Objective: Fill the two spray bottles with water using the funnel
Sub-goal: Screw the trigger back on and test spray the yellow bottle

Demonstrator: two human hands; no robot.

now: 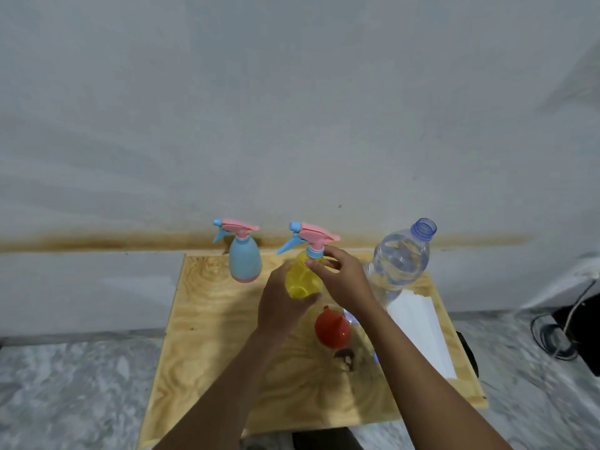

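Setting: wooden table (227, 352) set against a pale wall (292, 108) marked by a brown stain band; mottled grey floor on both sides.
Left hand (281, 305): fingers wrapped round the body of the yellow spray bottle (303, 279), gripping it from the left.
Right hand (344, 277): fingertips pinching the blue collar (314, 253) just under the pink trigger head, thumb on the near side.
Reason for hold: judged to be bracing the body with one hand so the other can twist the head off; the neck must be clear before a funnel can go in.
Yellow spray bottle, contents: translucent, with no water line visible; appears empty.
Blue spray bottle (245, 263): upright at the far left of the table, head fitted, well apart from both hands. Body opaque, so its contents cannot be told.
Water bottle (399, 264): clear plastic, upright, just beside the right hand, cap off. Water stands well up its body; the exact level is hard to read. Placement judged convenient for a right-hand pour.
Funnel (332, 328): red, lying on the table between the forearms, spout pointing away, untouched.
White sheet (422, 329): flat along the right edge of the table, near the water bottle.
Task standing: both trigger heads remain fitted; filling not yet begun, by appearance.
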